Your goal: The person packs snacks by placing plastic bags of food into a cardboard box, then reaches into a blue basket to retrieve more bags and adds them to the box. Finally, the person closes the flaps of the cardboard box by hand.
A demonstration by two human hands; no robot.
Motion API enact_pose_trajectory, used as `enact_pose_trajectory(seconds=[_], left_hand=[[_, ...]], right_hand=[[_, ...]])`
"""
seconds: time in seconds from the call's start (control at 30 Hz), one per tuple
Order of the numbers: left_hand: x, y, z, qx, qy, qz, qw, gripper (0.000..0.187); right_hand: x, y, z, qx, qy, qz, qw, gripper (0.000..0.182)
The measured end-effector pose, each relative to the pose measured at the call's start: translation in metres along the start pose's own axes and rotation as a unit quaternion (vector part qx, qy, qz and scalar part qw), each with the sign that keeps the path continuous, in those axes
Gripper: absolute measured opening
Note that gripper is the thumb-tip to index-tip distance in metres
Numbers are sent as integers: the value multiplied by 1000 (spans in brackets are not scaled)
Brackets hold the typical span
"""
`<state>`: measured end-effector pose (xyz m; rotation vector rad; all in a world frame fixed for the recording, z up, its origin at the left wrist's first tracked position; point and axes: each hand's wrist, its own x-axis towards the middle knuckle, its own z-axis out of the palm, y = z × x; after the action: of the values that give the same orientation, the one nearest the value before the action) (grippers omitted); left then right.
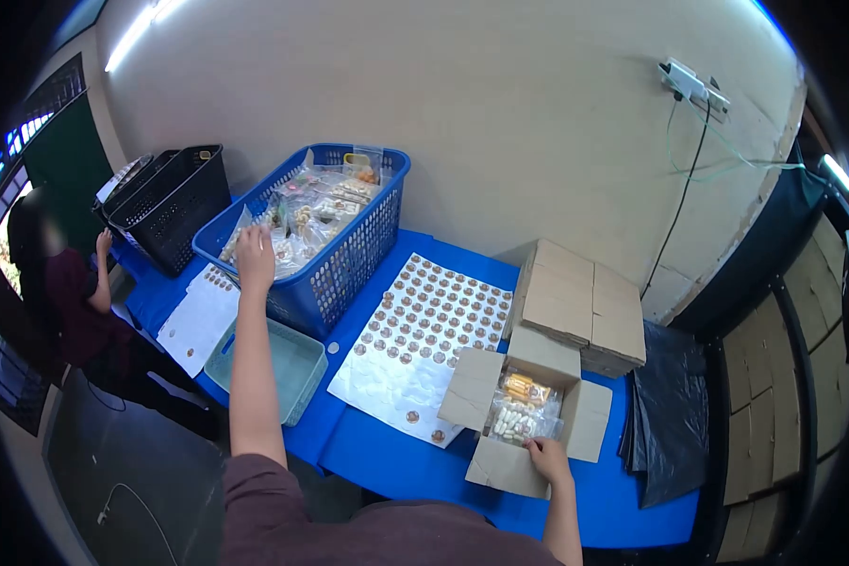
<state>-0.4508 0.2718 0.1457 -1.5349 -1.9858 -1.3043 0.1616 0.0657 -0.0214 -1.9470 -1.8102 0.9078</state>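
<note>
My left hand (255, 257) reaches over the near left side of a blue plastic basket (349, 274). Its fingers are extended against the clear plastic packets (316, 212) heaped inside, and none is visibly lifted. At the near side of an open cardboard box (506, 465), the fingers of my right hand (548, 459) are curled on the corner of a clear packet of whitish pieces (515, 422). That packet lies in the box, in front of a packet of orange-yellow pieces (526, 388). The box's flaps are folded outward.
A white sheet (373, 382) with rows of round brown stickers lies mid-table. Left of it are a green tray (304, 391) and another sticker sheet (193, 325). Flattened cartons (561, 297) and black plastic (672, 406) are right. Black baskets (174, 212) and another person (75, 292) are left.
</note>
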Motion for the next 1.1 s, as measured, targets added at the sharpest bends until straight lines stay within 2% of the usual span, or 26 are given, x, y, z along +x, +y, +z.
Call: enact_pose_trajectory(seconds=[0.03,0.07,0.1,0.13,0.23,0.3,0.4,0.43,0.47,0.53,0.57,0.63,0.67,0.7,0.73,0.77,0.93,1.0,1.03,1.07,1.1], left_hand=[[6,-26,15,149,-88,-27,985,47],[17,-32,19,240,-267,-61,931,47],[35,-32,20,320,-427,-90,841,51],[39,-26,24,301,-396,-126,858,58],[61,-75,61,318,-422,-163,833,59],[65,-90,71,195,-494,-280,800,57],[64,-109,91,-6,-580,-434,690,57],[66,-116,88,-217,-519,-406,721,56],[66,-81,63,-334,-392,-411,752,55],[82,-119,69,-556,-315,-363,678,52],[87,-155,82,-558,-313,-365,676,52],[88,-215,112,-456,-180,-481,727,52],[91,-219,116,-455,-178,-485,725,52],[96,-220,118,-159,-334,-440,818,54],[98,-219,117,153,-451,-341,810,56],[87,-143,91,153,-487,-323,797,61],[92,-143,103,245,-536,-283,757,68],[100,-172,100,226,-534,-344,739,78],[102,-159,82,139,-540,-373,742,85],[113,-139,76,133,-533,-370,749,85],[106,-91,51,202,-522,-350,751,81]], right_hand=[[-3,-7,0,-19,17,20,999,32],[-5,-12,0,-36,35,39,998,32],[-5,-11,3,-69,47,39,996,31],[-2,-12,3,-65,55,28,996,31],[-6,-13,9,-48,90,15,995,31],[-9,-12,12,-78,134,0,988,26],[-8,-10,18,-103,174,-12,979,23],[-10,-9,19,-106,176,-6,979,23],[-11,-10,20,-108,182,-10,977,23],[-7,-11,18,-115,192,-18,975,22],[-8,-9,18,-106,178,-6,978,22],[-6,-11,18,-101,162,5,982,22],[-5,-13,17,-95,163,4,982,23],[-5,-14,17,-89,164,4,982,24],[-4,-14,17,-93,161,3,983,24],[-2,-15,18,-98,163,5,982,24],[-1,-11,19,-101,167,-7,981,24],[-5,-16,17,-84,161,1,983,25],[0,-17,16,-85,168,-7,982,25],[1,-13,18,-106,167,-5,980,25],[-2,-8,21,-128,162,5,978,25]])
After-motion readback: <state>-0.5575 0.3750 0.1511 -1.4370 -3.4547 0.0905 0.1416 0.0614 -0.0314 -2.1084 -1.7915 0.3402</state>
